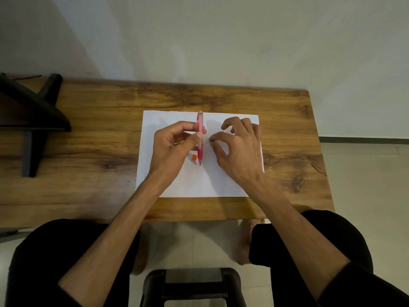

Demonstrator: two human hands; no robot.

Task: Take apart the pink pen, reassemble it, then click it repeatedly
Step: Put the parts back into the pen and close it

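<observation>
The pink pen [200,138] sits pretty much dead centre of the frame, held upright-ish over a white sheet of paper [177,187] — its clear end points toward the top of the picture and the darker pink grip end points down toward the person. The left hand [174,147] has it: thumb and fingers curled round the barrel about halfway along, pinching it. Just below and left of the pen's lower tip there's a small orange piece [194,157] lying on the paper, right beside the left hand. A sliver of something yellowish peeks out from under the left hand's fingers too, but it's too hidden to say what it is.

The right hand [238,147] is just right of the pen, not touching it. Its fingers are bent and spread, thumb and forefinger tips close together down at the paper — whether they're actually pinching some tiny part or not, can't tell, it's too small to make out.

The paper lies on a wooden table [287,129] in the middle of the frame. At the left edge of the picture a dark wooden stand [33,114] rests on the table. Bottom centre shows a dark stool [192,286], with the person's knees in black trousers either side of it.
</observation>
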